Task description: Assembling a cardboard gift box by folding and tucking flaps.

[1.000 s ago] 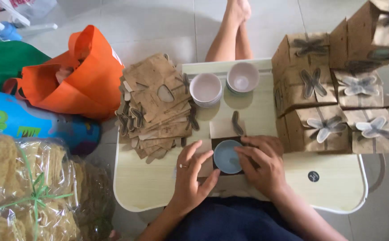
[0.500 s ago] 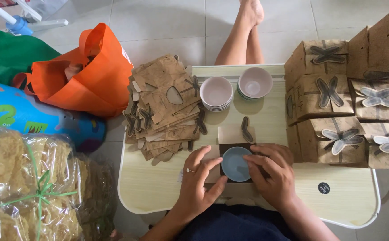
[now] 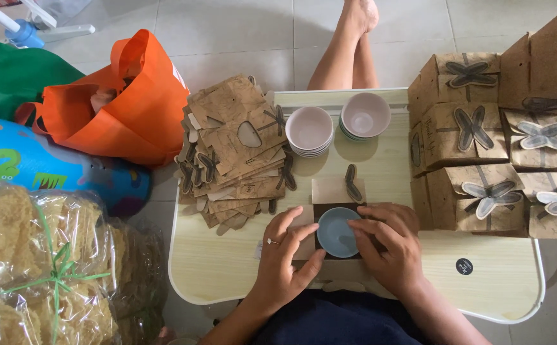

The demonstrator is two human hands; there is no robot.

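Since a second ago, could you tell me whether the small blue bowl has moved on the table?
No. The blue bowl sits in the same open brown box, below the two pale bowls as before; only the camera shifted. Both the left hand and right hand remain beside it.

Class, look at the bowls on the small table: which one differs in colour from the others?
The blue bowl between the hands, set in an unfolded brown box. The two stacks of bowls at the table's far edge are pale pink.

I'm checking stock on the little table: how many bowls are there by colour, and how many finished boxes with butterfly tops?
Blue bowl between the left hand and right hand: 1
Stacks of pink bowls: 2, bowls per stack unclear
Closed butterfly boxes: 7 visible
Total: 10
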